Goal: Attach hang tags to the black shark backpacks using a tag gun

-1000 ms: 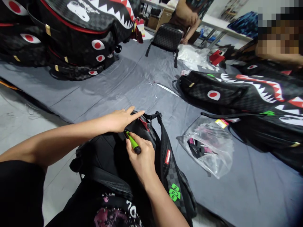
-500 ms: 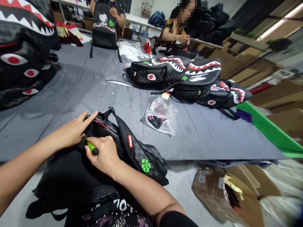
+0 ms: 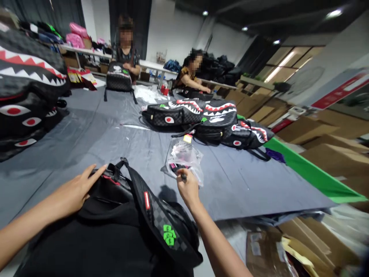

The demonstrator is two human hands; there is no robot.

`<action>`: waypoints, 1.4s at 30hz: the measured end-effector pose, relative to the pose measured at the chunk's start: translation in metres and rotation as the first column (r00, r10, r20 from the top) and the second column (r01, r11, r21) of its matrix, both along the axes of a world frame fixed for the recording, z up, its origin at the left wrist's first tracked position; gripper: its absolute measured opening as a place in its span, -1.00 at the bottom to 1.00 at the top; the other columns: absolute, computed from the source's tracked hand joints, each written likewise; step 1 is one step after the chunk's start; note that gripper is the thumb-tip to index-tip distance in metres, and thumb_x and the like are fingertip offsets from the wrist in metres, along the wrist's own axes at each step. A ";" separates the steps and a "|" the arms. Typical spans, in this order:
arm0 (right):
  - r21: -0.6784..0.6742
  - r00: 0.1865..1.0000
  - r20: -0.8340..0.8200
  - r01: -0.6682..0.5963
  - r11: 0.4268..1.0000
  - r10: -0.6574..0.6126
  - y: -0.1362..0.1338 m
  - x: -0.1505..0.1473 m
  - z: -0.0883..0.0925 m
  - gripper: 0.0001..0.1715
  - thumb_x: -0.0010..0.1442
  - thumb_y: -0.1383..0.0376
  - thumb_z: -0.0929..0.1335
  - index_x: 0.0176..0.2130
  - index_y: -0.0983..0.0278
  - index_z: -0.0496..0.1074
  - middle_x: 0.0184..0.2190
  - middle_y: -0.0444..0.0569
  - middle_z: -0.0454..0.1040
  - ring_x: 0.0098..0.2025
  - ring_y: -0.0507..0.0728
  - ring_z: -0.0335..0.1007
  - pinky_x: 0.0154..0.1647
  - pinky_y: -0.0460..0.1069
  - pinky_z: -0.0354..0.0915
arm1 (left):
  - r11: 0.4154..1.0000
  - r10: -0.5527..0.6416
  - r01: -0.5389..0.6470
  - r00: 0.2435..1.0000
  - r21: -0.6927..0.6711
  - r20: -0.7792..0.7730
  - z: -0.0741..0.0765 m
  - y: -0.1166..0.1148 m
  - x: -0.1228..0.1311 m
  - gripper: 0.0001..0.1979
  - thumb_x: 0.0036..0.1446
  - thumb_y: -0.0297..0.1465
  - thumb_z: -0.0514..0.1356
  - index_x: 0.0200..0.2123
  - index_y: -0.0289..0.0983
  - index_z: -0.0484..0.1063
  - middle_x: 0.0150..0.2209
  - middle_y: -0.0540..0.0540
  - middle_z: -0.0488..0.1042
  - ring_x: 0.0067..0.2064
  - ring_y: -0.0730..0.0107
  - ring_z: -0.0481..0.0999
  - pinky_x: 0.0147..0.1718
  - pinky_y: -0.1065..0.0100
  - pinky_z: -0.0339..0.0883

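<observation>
An unzipped black backpack (image 3: 115, 238) lies in front of me, with a checkered front, a red-and-white label and green money patches. At its upper left edge my left hand (image 3: 72, 190) grips the rim; two fingers stretch apart and the others curl at the edge. My right hand (image 3: 188, 186) is raised over the table, away from the backpack. Closed in it is a small green-handled tool (image 3: 183, 176), of which only the dark end shows. Just beyond that hand sits a clear plastic bag (image 3: 180, 152) with small dark and pink pieces inside.
Shark-mouth backpacks (image 3: 164, 117) lie across the grey table (image 3: 115, 142), and more are piled (image 3: 25, 104) at left. Two people work at the far side, one behind a standing backpack (image 3: 118, 80). Cardboard boxes (image 3: 331, 161) fill the right; an open carton (image 3: 265, 250) stands below the table edge.
My right hand has left the backpack's opening and moved right, toward the plastic bag, with the tool still in it. My left hand stays at the rim. The view has tilted up.
</observation>
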State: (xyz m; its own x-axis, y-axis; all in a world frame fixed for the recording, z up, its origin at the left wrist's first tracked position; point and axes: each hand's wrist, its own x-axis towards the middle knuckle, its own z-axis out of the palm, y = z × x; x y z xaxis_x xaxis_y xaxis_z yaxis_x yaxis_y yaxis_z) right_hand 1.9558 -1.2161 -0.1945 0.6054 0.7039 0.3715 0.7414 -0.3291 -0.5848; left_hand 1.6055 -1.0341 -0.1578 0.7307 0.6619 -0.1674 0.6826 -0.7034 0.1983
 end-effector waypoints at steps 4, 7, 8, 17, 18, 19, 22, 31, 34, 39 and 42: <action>-0.407 0.973 0.206 0.178 0.896 -0.100 0.044 0.057 -0.048 -0.68 0.28 0.31 0.25 -0.04 0.37 0.47 -0.06 0.16 0.47 -0.04 0.22 0.41 -0.11 0.00 0.26 | 1.000 0.013 -0.013 1.000 -0.012 0.005 0.003 -0.004 0.003 -0.07 0.02 -0.62 0.01 0.39 -0.01 -0.30 0.41 -0.26 -0.12 0.25 -0.02 0.31 0.09 0.08 0.34; -0.522 0.953 0.300 0.208 0.827 -0.050 0.062 0.066 -0.062 -0.65 0.29 0.22 0.30 -0.03 0.39 0.48 -0.07 0.22 0.48 -0.02 0.28 0.38 -0.17 0.00 0.24 | 1.000 0.024 -0.024 1.000 0.000 -0.002 0.005 -0.007 0.004 -0.05 0.01 -0.64 0.01 0.40 -0.01 -0.31 0.41 -0.25 -0.12 0.25 0.01 0.31 0.09 0.10 0.34; -0.543 0.949 0.315 0.209 0.814 -0.033 0.063 0.065 -0.064 -0.69 0.29 0.27 0.31 -0.06 0.39 0.50 -0.07 0.23 0.48 -0.02 0.28 0.37 -0.19 0.00 0.23 | 1.000 0.029 -0.029 1.000 0.006 -0.005 0.005 -0.007 0.004 -0.05 0.00 -0.65 0.01 0.40 -0.01 -0.31 0.41 -0.25 -0.12 0.25 0.01 0.32 0.08 0.11 0.34; -0.551 0.926 0.367 0.136 0.824 0.092 0.049 0.059 -0.062 -0.70 0.30 0.46 0.22 -0.12 0.40 0.51 -0.08 0.18 0.50 0.03 0.25 0.32 -0.12 0.01 0.17 | 0.999 0.020 -0.020 1.000 0.029 0.000 0.003 -0.007 0.003 -0.06 0.00 -0.60 0.02 0.40 -0.01 -0.29 0.41 -0.22 -0.10 0.27 0.04 0.29 0.13 0.13 0.30; -0.556 0.928 0.357 0.120 0.823 0.106 0.046 0.059 -0.060 -0.73 0.27 0.48 0.24 -0.17 0.37 0.52 -0.11 0.14 0.52 0.00 0.22 0.34 -0.15 -0.01 0.18 | 0.999 0.020 -0.021 1.000 0.030 0.009 0.005 -0.008 0.003 -0.06 0.00 -0.58 0.04 0.40 -0.02 -0.27 0.40 -0.22 -0.07 0.25 0.02 0.30 0.12 0.12 0.31; -0.554 0.929 0.354 0.117 0.825 0.106 0.042 0.059 -0.056 -0.74 0.25 0.49 0.25 -0.19 0.36 0.52 -0.14 0.11 0.53 -0.02 0.21 0.36 -0.16 -0.02 0.19 | 0.999 0.021 -0.021 1.000 0.031 0.020 0.006 -0.008 0.003 -0.07 0.00 -0.55 0.07 0.40 -0.02 -0.25 0.40 -0.22 -0.04 0.24 0.01 0.32 0.11 0.11 0.33; -0.510 0.923 0.382 0.170 0.843 0.045 0.024 0.056 -0.037 -0.70 0.25 0.49 0.22 -0.15 0.38 0.50 -0.13 0.11 0.53 -0.03 0.25 0.38 -0.16 0.00 0.21 | 0.999 0.017 -0.019 0.997 0.030 0.076 0.005 -0.007 0.001 -0.10 0.02 -0.47 0.12 0.39 -0.02 -0.19 0.38 -0.19 0.01 0.22 0.00 0.34 0.11 0.10 0.33; 0.015 0.846 0.444 -0.338 0.941 0.296 -0.046 -0.047 0.052 -0.61 0.07 0.61 0.23 -0.19 0.31 0.47 -0.18 0.03 0.53 -0.16 0.18 0.42 -0.19 0.02 0.34 | 0.954 0.113 -0.276 0.695 0.119 0.710 0.009 -0.070 0.005 -0.59 0.27 -0.16 0.03 0.15 -0.11 0.25 0.14 -0.15 0.38 0.15 0.13 0.38 0.17 0.07 0.23; 0.137 0.680 0.576 -0.628 0.766 0.454 -0.040 -0.100 0.077 -0.66 0.21 0.56 0.21 -0.08 0.39 0.44 -0.11 0.12 0.52 -0.09 0.20 0.39 -0.10 0.05 0.37 | 0.940 0.302 -0.074 0.635 -0.333 0.711 0.026 -0.104 0.019 -0.58 0.27 -0.06 -0.01 0.02 -0.19 0.35 -0.27 -0.08 0.53 -0.37 0.34 0.49 -0.33 0.30 0.39; -0.021 0.498 0.528 -0.802 0.597 0.688 -0.032 -0.142 0.078 -0.76 0.34 0.37 0.24 -0.08 0.38 0.45 -0.05 0.12 0.51 -0.06 0.19 0.39 -0.08 0.05 0.40 | 0.743 0.473 0.059 0.657 -0.666 0.587 0.032 -0.121 0.018 -0.61 0.18 -0.06 0.15 -0.15 -0.26 0.40 -0.54 0.05 0.38 -0.54 0.46 0.38 -0.53 0.43 0.25; 0.004 0.590 0.353 -0.777 0.630 0.726 -0.028 -0.144 0.072 -0.68 0.30 0.25 0.33 0.03 0.31 0.40 0.04 0.10 0.46 -0.02 0.17 0.39 -0.04 0.03 0.39 | 0.891 0.366 -0.043 0.658 -0.452 0.658 0.029 -0.126 0.001 -0.75 0.22 -0.16 0.13 -0.16 -0.19 0.43 -0.45 0.03 0.46 -0.45 0.44 0.42 -0.44 0.42 0.30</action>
State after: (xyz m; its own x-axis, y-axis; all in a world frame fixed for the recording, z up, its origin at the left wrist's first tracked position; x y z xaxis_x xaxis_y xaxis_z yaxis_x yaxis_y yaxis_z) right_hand 1.8118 -1.2441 -0.1221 -0.2710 0.7798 0.5643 0.8216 0.4928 -0.2865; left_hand 1.6067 -1.1597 -0.1287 0.5777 0.8121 0.0814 0.3305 -0.3239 0.8865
